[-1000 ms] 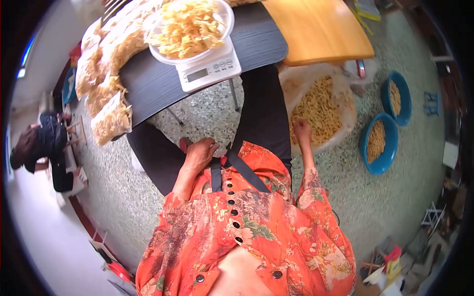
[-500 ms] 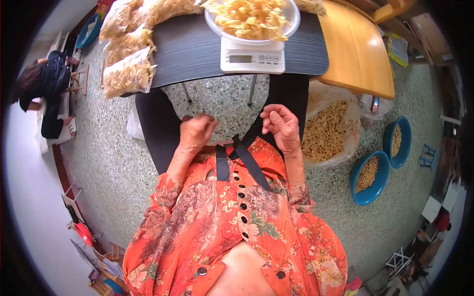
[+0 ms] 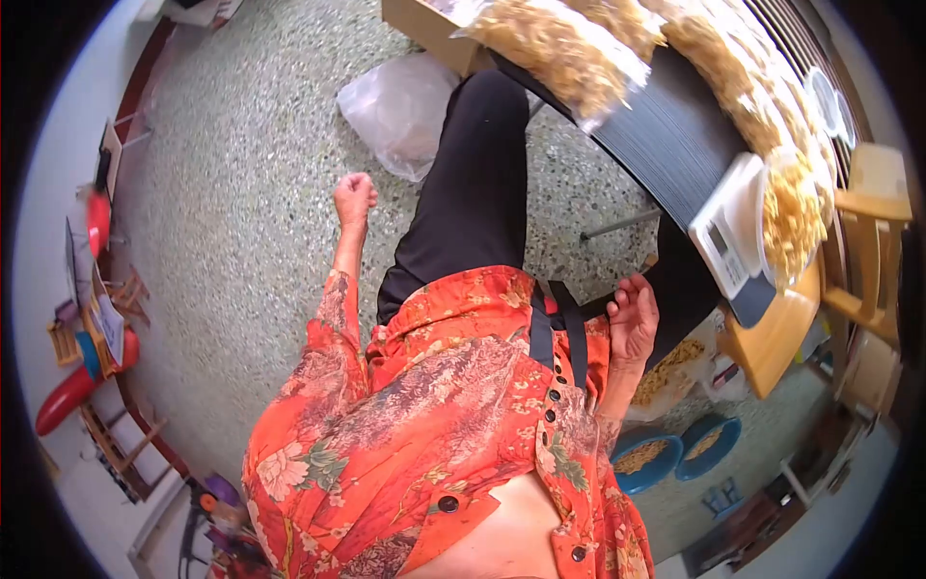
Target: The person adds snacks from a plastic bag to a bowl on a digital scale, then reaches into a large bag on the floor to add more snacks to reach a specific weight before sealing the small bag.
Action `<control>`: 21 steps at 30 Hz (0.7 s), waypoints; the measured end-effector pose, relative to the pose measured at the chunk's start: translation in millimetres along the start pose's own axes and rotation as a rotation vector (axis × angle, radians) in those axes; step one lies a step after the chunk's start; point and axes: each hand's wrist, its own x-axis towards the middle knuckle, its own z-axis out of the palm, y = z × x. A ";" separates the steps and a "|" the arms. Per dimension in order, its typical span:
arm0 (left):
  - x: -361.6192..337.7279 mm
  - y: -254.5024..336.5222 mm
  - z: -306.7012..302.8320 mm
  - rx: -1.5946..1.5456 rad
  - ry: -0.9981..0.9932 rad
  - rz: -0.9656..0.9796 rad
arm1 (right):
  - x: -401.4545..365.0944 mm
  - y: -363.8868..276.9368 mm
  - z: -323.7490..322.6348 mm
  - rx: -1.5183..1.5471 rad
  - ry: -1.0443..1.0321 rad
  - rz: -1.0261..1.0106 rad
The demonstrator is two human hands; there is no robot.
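My left hand (image 3: 356,201) is held out to the side above the speckled floor, fingers curled into a loose fist with nothing showing in it. Just beyond it lies a translucent plastic bag (image 3: 400,116) on the floor. Near my right thigh, my right hand (image 3: 634,318) has its palm turned up and its fingers loosely bent and apart, holding nothing. On the dark table (image 3: 670,130) a white kitchen scale (image 3: 719,241) carries a bowl of pale yellow flaky pieces (image 3: 793,217). A filled clear bag of similar pieces (image 3: 550,58) lies at the table's near edge.
More filled bags (image 3: 738,77) line the table's far side. A wooden chair (image 3: 772,338) stands beside it. On the floor at lower right are a large open bag of pieces (image 3: 670,376) and blue basins (image 3: 651,473). A cardboard box (image 3: 429,34) is at the top.
My view and body have turned left, so the table and scale now sit at upper right. My left hand has moved away from my lap, out to the left. My right hand stays near my thigh.
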 end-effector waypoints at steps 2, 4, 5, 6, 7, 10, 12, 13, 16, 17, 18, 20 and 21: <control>-7.5 -24.2 -1.3 0.017 -0.052 -0.155 | 1.0 -2.5 1.4 -0.039 -0.001 0.023; -22.6 -45.5 16.7 0.032 -0.117 -0.293 | -5.8 -11.0 -16.7 -0.049 0.040 -0.002; -20.5 -51.6 24.5 0.034 -0.171 -0.314 | -6.1 -13.9 -20.6 -0.065 0.032 0.004; -18.3 -58.3 33.5 0.037 -0.228 -0.335 | -7.4 -15.9 -26.4 -0.077 0.031 0.012; -13.8 -60.2 41.7 0.030 -0.223 -0.350 | -8.2 -18.0 -25.5 -0.085 0.051 0.011; 13.3 -63.2 76.0 -0.126 -0.175 -0.291 | -13.9 -24.7 -19.3 -0.122 0.103 0.013; 39.0 -61.7 93.9 -0.134 -0.037 -0.237 | -17.7 -25.8 -12.2 -0.151 0.140 0.022; 57.1 -70.8 101.6 -0.140 -0.031 -0.243 | -18.8 -27.0 -13.4 -0.156 0.139 0.022; 93.1 -96.5 119.2 0.178 0.162 -0.118 | -18.3 -28.8 1.7 -0.171 0.150 0.020; 94.6 -88.6 124.8 0.280 0.251 -0.112 | -19.9 -30.0 5.6 -0.178 0.180 0.023; 97.9 -81.6 131.2 0.383 0.336 -0.105 | -20.9 -29.8 9.8 -0.186 0.212 0.025; 81.4 -45.0 139.7 0.502 0.406 -0.021 | -23.0 -29.6 16.7 -0.201 0.215 0.027; 76.6 -32.8 142.1 0.624 0.484 0.070 | -22.1 -29.9 16.6 -0.211 0.210 0.034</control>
